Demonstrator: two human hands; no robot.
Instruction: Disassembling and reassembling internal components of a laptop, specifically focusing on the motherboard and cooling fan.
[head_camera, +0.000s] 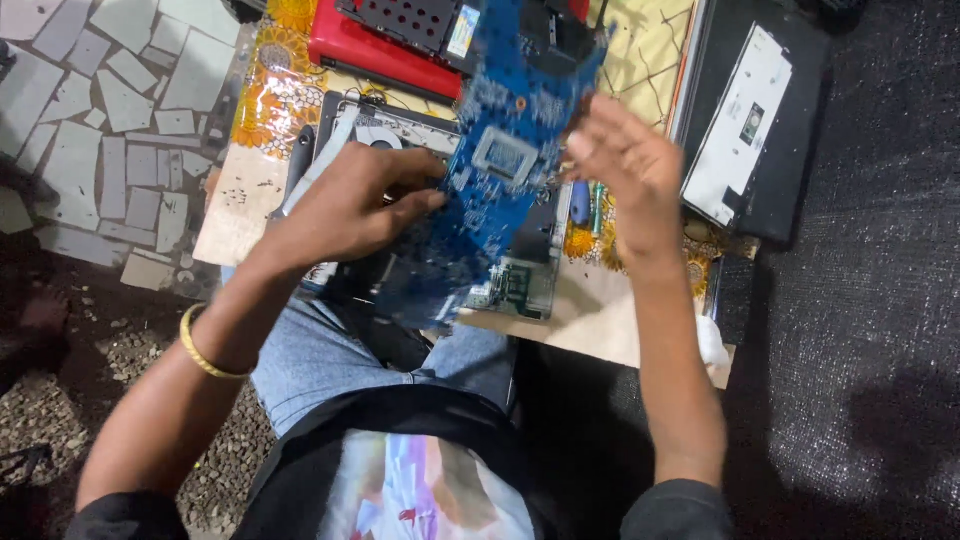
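A large blue circuit board (505, 150) with a silver chip frame at its middle is held up above a small table. My left hand (350, 205) grips its left edge, thumb and fingers pinched on the board. On the opposite side, my right hand (622, 165) holds the right edge with its fingers spread along it. Under the board lies an open dark laptop base (385, 135) with a round fan showing. A smaller green board section (518, 285) hangs at the blue board's lower end.
A red laptop shell (375, 45) lies at the table's far side. A dark laptop lid with a white panel (745, 125) sits at the right. A blue-handled screwdriver (580, 203) rests on the flowered tablecloth (275, 90). Broken-tile floor lies to the left, dark mat to the right.
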